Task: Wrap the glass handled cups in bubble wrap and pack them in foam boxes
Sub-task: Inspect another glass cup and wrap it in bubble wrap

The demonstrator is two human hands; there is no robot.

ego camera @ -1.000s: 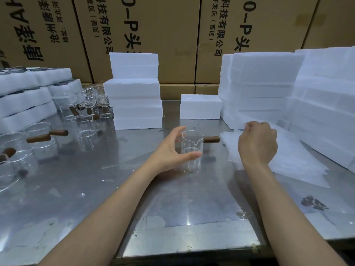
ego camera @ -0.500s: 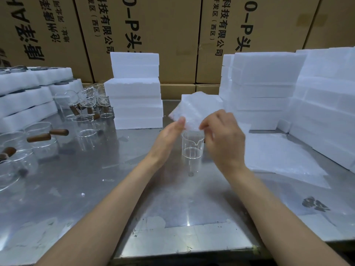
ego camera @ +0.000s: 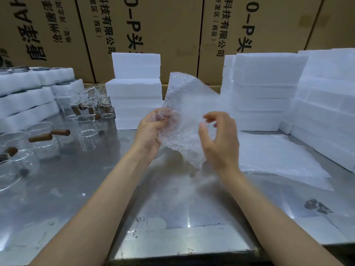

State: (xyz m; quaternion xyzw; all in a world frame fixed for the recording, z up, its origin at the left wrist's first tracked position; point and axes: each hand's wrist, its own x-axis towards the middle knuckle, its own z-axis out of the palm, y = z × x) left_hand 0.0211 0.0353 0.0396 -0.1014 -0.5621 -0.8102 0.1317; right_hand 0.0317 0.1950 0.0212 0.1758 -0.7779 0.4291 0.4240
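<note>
A sheet of bubble wrap (ego camera: pixel 188 104) is held up over the middle of the steel table (ego camera: pixel 96 189), draped between my hands. My left hand (ego camera: pixel 151 131) grips its left side, fingers curled into the plastic. My right hand (ego camera: pixel 219 139) curls round its right side, thumb against the sheet. The glass cup that stood here is hidden behind the wrap. Only a faint glassy glint shows at the sheet's lower tip (ego camera: pixel 194 167).
A pile of bubble wrap sheets (ego camera: pixel 278 156) lies at the right. Foam box stacks stand behind (ego camera: pixel 136 93), at right (ego camera: pixel 265 93) and far right (ego camera: pixel 326 112). Several glass cups with wooden handles (ego camera: pixel 44 139) crowd the left, beside filled foam boxes (ego camera: pixel 25 96). Cardboard cartons (ego camera: pixel 163 35) form the back wall.
My right hand took a sheet from the pile and brought it over the cup. My left hand let go of the bare cup and now grips the wrap, which covers the cup.
</note>
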